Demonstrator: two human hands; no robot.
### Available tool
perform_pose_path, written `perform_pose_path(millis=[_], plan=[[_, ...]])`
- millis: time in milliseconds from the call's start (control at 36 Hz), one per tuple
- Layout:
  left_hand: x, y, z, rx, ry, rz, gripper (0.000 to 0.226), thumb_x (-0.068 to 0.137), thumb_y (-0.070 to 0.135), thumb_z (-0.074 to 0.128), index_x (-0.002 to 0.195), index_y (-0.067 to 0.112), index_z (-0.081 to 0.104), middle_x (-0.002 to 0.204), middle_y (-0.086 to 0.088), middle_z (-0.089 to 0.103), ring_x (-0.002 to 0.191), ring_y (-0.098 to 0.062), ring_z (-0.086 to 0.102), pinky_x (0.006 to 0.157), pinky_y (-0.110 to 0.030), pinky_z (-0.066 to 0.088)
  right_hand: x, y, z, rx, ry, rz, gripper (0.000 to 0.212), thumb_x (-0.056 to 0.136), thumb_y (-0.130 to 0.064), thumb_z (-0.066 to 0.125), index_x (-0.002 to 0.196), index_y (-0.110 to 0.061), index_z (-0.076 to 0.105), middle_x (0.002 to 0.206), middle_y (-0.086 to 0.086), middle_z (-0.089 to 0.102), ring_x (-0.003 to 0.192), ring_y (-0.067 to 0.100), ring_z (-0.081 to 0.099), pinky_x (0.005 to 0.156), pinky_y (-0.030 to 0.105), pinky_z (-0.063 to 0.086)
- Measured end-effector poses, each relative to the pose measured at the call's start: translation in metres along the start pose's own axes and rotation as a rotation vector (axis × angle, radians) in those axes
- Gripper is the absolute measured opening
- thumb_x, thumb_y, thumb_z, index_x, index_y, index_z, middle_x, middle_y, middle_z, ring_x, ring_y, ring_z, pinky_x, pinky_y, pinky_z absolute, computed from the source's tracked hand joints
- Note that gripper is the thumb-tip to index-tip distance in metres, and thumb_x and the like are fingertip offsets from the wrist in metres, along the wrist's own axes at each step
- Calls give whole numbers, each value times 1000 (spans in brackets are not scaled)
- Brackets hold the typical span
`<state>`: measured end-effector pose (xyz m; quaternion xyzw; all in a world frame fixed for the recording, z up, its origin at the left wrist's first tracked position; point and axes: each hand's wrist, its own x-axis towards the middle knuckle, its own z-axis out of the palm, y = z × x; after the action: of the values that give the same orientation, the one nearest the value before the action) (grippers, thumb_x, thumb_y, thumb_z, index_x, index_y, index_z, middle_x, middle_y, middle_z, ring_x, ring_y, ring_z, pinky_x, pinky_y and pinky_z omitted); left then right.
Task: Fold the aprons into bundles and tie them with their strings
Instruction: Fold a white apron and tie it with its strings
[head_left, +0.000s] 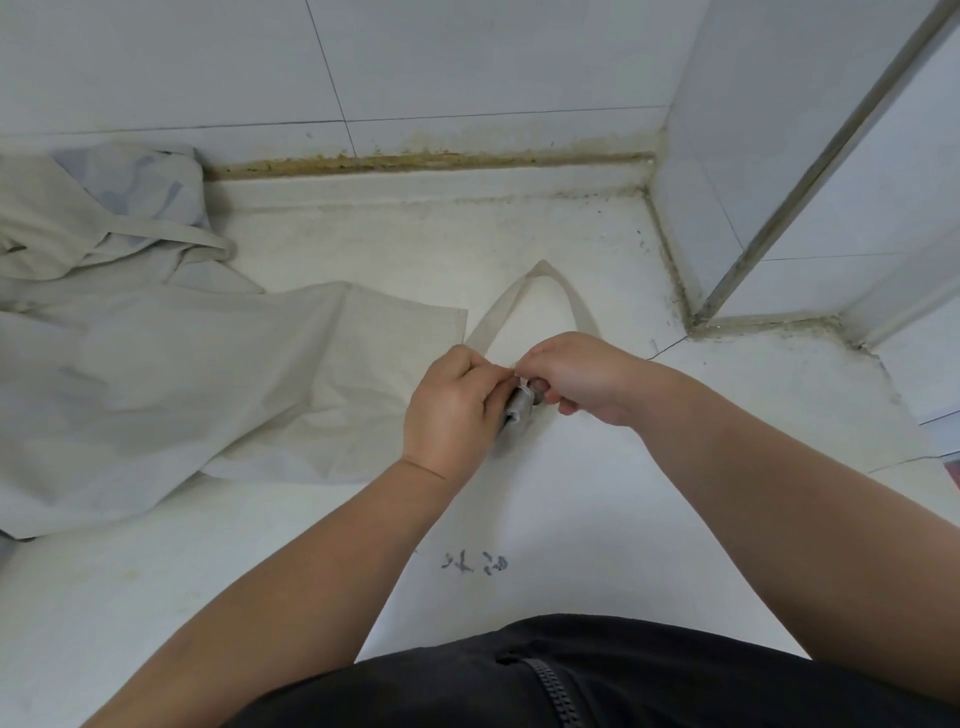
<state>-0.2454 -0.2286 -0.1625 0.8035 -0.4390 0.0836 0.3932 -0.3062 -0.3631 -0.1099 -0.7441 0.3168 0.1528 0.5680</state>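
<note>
White wall tiles (467, 57) with thin dark joints rise behind a pale, scuffed worktop (156, 597). A yellow-brown line of grime runs along its back edge and dark specks gather in the right-hand corner.

Both bare forearms reach forward from the bottom of the view and meet near the middle. The left hand (452, 410) lies knuckles up, its fingers curled round the side of a small rolled bundle (517, 413). The bundle is grey, tight and cylinder-shaped, and it sits tilted just above the worktop. The right hand (576, 374) comes in from the other side with the wrist bent, fingers curled, pinching the bundle's upper end.

A flat, pale fabric strap (498, 306) runs out from between the hands and lies on the worktop as a narrow pointed loop.

To the left a thin, creased off-white apron (208, 374) is spread flat. Behind it, against the wall, lies a crumpled heap of cloth (104, 208).

Some faded dark handwriting (475, 564) marks the worktop nearer the person, and a black zipped garment (550, 680) fills the lower edge.
</note>
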Motion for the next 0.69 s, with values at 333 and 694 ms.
perform_pose_path(millis=[333, 694], plan=[[10, -8, -19, 30, -395, -154, 16, 99, 25, 46, 94, 12, 53, 97, 1, 48, 79, -17, 50, 70, -32, 41, -5, 10, 4, -625, 227, -442, 31, 98, -20, 45, 75, -10, 64, 71, 2, 60, 73, 23, 52, 61, 25, 33], [22, -8, -40, -225, -552, -367, 17, 96, 19, 52, 79, 18, 53, 76, 7, 51, 68, -12, 49, 63, -24, 42, 2, 17, 11, -942, 318, -379, 22, 100, -20, 37, 80, -14, 43, 69, -1, 34, 72, 23, 41, 64, 31, 31]])
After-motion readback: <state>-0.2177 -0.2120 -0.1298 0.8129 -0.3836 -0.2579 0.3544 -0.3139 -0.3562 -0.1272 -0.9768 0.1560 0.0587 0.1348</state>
